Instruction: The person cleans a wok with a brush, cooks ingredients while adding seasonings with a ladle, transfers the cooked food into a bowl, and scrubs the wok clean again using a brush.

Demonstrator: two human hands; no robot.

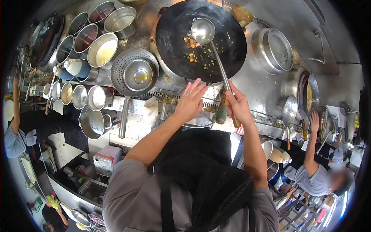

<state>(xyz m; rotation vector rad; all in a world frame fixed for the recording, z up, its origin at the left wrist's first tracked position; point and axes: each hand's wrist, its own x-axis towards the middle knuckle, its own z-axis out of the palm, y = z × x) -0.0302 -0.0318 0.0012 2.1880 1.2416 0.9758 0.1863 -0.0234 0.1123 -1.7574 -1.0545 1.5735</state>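
Observation:
A large black wok [174,46] sits at the top centre, with small orange, green and brown food bits [192,56] in it. My right hand [239,104] is closed around the handle of a steel ladle [203,31], whose bowl rests over the wok near the food. A wooden handle with a dark green wrapped end [221,114] lies beside that hand. My left hand [190,101] is spread palm down near the wok's front edge, holding nothing. Whether it touches the edge is unclear.
Left of the wok stand a perforated strainer [119,69] with a bowl in it, several metal pots [102,50] and squeeze bottles [77,67]. A steel pot [272,50] stands right. Co-workers are at far left [17,141] and right [311,178].

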